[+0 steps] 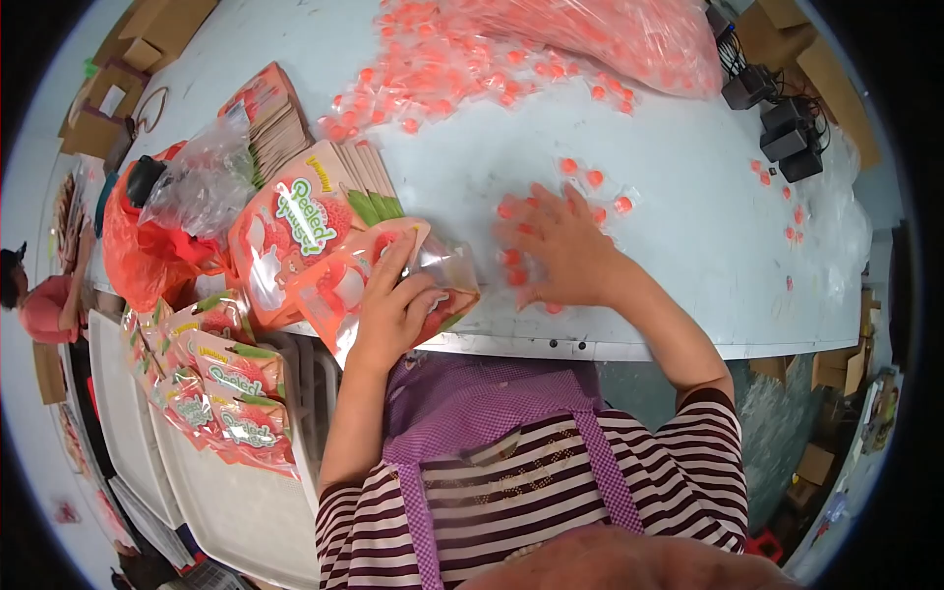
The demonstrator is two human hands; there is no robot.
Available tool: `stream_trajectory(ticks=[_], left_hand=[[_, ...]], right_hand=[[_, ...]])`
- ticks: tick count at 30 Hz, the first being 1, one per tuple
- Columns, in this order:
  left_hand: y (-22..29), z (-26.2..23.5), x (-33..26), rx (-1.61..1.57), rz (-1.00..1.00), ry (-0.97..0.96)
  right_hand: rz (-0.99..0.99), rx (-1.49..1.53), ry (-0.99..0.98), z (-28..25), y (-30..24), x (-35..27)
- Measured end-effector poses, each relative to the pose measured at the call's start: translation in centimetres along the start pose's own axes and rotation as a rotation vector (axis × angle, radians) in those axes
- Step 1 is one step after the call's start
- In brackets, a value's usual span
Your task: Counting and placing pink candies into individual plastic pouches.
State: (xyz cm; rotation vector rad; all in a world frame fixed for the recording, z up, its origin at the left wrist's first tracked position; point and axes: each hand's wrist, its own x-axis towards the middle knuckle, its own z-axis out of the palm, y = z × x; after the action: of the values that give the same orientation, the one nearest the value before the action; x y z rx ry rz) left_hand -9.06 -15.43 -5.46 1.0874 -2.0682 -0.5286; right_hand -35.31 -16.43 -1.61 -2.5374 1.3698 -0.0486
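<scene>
My left hand (389, 310) is closed on a pink printed candy pouch (339, 295) near the table's front edge. The pouch lies tilted, and its clear-lined mouth (444, 265) gapes toward the right. To the right of it, my right hand (565, 246) rests palm down with its fingers spread. Several small red candies in clear wrappers (513, 267) lie under and beside those fingers. A few more wrapped candies (594, 179) sit just beyond the fingertips. Whether the palm covers others is hidden.
Stacked flat pouches (305, 211) lie left of my hand. A red plastic bag (157, 251) is further left. Filled pouches (231, 379) lie over a white tray (251, 521). A candy heap (433, 74) and large clear bag (629, 39) are at the back; black adapters (787, 128) lie right.
</scene>
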Motion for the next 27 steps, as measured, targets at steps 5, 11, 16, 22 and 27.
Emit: stream_trajectory(ticks=[5, 11, 16, 22, 27], left_hand=[[0.2, -0.1, 0.0, -0.001, 0.0, -0.02], [0.1, -0.2, 0.0, 0.006, 0.037, -0.068], [0.1, -0.2, -0.1, 0.019, 0.03, -0.065], [1.6, -0.8, 0.4, 0.031, 0.0, -0.116], [4.6, -2.0, 2.5, 0.189, 0.08, -0.128]], right_hand=[[-0.073, 0.023, 0.107, 1.1, -0.7, -1.2], [-0.079, 0.03, 0.124, 2.2, -0.3, -0.2], [-0.052, 0.099, 0.062, 0.7, -0.7, -1.0], [-0.164, 0.002, 0.307, 3.5, -0.6, -1.2], [-0.073, 0.002, 0.505, 4.0, 0.3, -0.9]])
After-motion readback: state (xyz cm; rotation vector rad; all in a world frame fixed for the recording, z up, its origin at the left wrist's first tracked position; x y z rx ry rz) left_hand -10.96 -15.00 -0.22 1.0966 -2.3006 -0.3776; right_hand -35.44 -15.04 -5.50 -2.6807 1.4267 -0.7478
